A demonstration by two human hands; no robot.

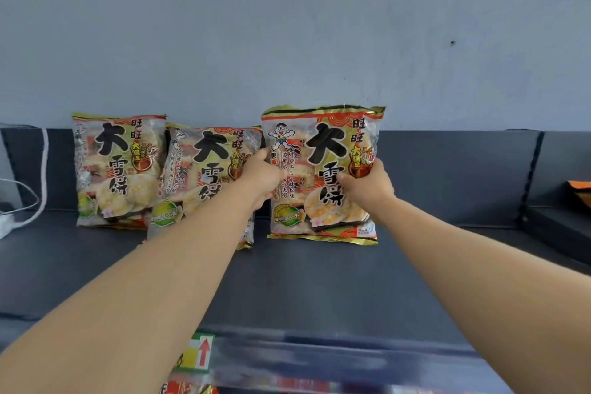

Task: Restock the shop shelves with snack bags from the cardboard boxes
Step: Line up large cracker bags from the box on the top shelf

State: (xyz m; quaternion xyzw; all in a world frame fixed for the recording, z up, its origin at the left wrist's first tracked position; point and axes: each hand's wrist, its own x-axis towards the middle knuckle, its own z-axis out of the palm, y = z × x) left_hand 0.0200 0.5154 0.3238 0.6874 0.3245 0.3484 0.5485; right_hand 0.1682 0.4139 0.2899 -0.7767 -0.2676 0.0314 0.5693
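Note:
Three rice-cracker snack bags with gold, red and black print stand upright on the dark top shelf against the grey wall. The right-hand snack bag is gripped from both sides: my left hand pinches its left edge and my right hand holds its right side. Its bottom edge touches the shelf. The middle bag leans just left of my left hand, partly hidden by my forearm. The left bag stands beside it. No cardboard box is in view.
A low dark rail runs along the back of the shelf, with bare shelf to the right of the held bag. White cables hang at the far left. An orange object peeks in at the right edge. A price label with a red arrow sits on the shelf front.

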